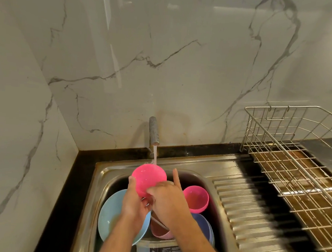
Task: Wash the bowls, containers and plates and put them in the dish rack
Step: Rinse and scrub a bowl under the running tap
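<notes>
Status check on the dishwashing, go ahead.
Left hand grips pink bowl under tap; right hand rubs it. Dish rack holds nothing visible.

- The walls are glossy white marble slabs (185, 68) with grey veins, and they meet in a corner on the left (63, 118).
- Bright reflections of lamps show near the top of the back wall.
- A dark counter (66, 187) with a black edge runs along the foot of both walls.
- A steel sink unit (207, 168) is set into the counter, with a ribbed drainboard (253, 210) on its right side.
- A grey tap (153, 131) stands at the back wall, and water runs from it.
</notes>
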